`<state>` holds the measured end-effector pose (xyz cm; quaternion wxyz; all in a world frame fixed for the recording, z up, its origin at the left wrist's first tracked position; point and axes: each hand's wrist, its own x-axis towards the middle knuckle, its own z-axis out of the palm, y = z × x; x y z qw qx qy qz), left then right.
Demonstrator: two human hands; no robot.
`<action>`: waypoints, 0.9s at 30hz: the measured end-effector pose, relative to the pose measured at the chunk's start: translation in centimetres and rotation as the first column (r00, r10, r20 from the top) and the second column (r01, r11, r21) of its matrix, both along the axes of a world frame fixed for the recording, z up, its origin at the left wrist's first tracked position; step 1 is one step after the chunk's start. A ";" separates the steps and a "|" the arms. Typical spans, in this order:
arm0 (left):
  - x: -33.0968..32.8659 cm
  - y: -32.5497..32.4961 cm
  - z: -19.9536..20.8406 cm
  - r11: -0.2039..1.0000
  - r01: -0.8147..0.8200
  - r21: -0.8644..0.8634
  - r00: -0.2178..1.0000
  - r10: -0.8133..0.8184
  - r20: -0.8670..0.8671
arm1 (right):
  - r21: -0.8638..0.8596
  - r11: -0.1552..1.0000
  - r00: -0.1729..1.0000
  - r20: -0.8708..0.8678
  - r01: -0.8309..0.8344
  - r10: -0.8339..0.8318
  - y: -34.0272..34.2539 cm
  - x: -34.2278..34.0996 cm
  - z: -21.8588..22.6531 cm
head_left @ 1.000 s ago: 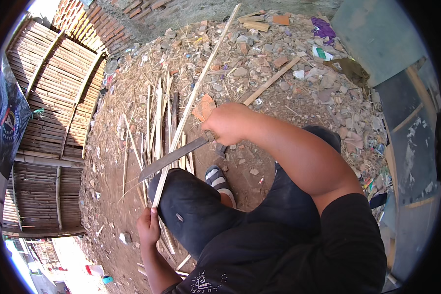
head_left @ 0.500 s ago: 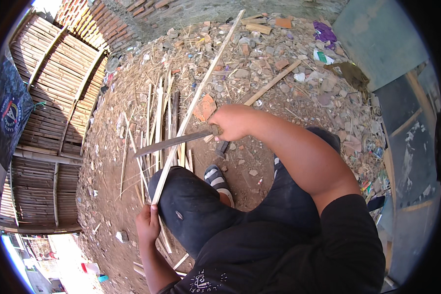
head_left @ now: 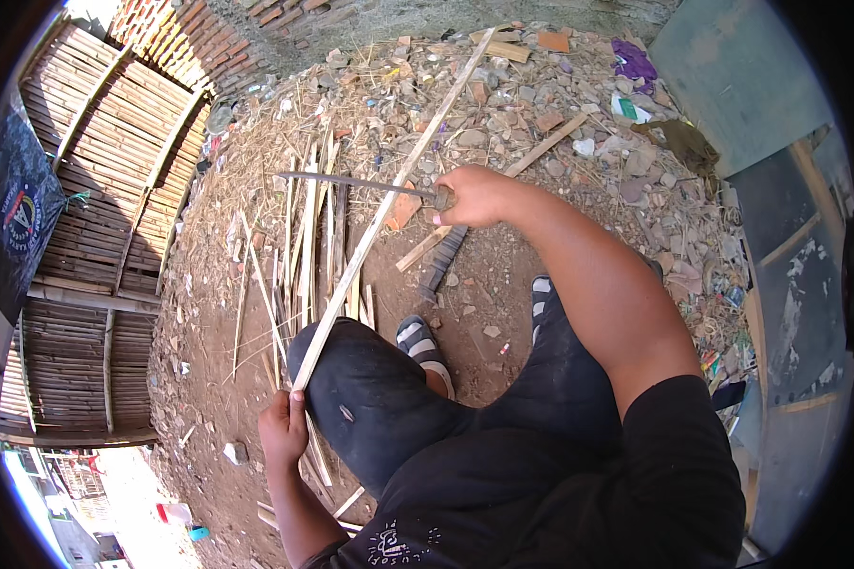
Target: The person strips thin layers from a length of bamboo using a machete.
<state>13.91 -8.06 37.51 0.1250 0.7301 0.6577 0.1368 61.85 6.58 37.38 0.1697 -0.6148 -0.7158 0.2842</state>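
A long pale bamboo strip slants from beside my left knee up toward the far wall. My left hand is closed on its near end, thumb along the top. Farther up, my right hand grips the handle of a machete, whose dark narrow blade points left. The blade crosses the strip; I cannot tell whether it touches. The strip passes over my left thigh. Under my right hand lies a dark ridged, sheath-like piece on the ground.
Several cut strips lie in a loose bundle left of my knee. A wooden stick lies beyond my right hand. Rubble and broken brick cover the ground toward the wall. A woven bamboo fence stands left, grey panels right.
My right hand has moved the machete away from me along the strip, slightly right. The strip's far end has swung a little to the right. My left hand stays nearly where it was.
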 end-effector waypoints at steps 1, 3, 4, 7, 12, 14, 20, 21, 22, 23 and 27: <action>-0.2 0.1 0.0 1.000 0.008 -0.001 1.000 -0.008 -0.002 | -0.020 0.996 0.995 0.032 -0.092 0.092 -0.5 -1.0 0.4; 0.5 0.3 0.5 1.000 0.022 0.011 0.999 -0.022 -0.029 | -0.060 0.971 0.965 0.111 -0.232 0.238 -1.7 -3.1 1.3; 0.7 0.2 0.8 1.000 0.024 0.018 0.999 -0.023 -0.044 | -0.078 0.954 0.941 0.156 -0.290 0.299 -2.3 -4.3 1.7; 0.6 -0.1 1.1 1.000 0.006 -0.005 0.998 -0.007 -0.056 | -0.042 0.927 0.908 0.187 -0.373 0.374 -3.1 -5.0 2.6; 0.2 0.3 -1.3 0.994 0.021 0.103 1.000 -0.020 -0.007 | -0.149 0.969 0.979 -0.084 -0.199 0.188 0.8 -0.2 -0.7; -0.2 0.4 -1.5 0.993 0.007 0.114 1.000 -0.005 -0.020 | -0.153 0.987 0.991 -0.127 -0.057 0.038 0.7 0.2 -0.2; 0.3 0.7 -0.8 0.997 -0.035 0.062 0.999 0.037 -0.018 | 0.059 0.978 0.980 0.039 -0.199 0.196 -0.6 -2.8 -1.1; 0.5 0.5 -0.7 0.996 -0.023 0.082 1.000 0.023 0.006 | 0.046 0.965 0.963 0.099 -0.257 0.252 -1.3 -3.7 -0.4; 0.6 0.1 -0.7 0.994 -0.018 0.105 0.999 0.015 0.029 | 0.032 0.947 0.937 0.158 -0.320 0.312 -1.9 -4.6 0.9; 0.5 -0.4 -0.8 0.992 -0.018 0.123 0.999 0.011 0.053 | 0.005 0.923 0.898 0.233 -0.385 0.374 -2.5 -5.2 2.3; 0.0 -0.5 -2.1 0.987 -0.076 0.144 0.996 0.070 0.049 | -0.133 0.980 0.988 -0.072 -0.148 0.139 1.1 0.1 -1.3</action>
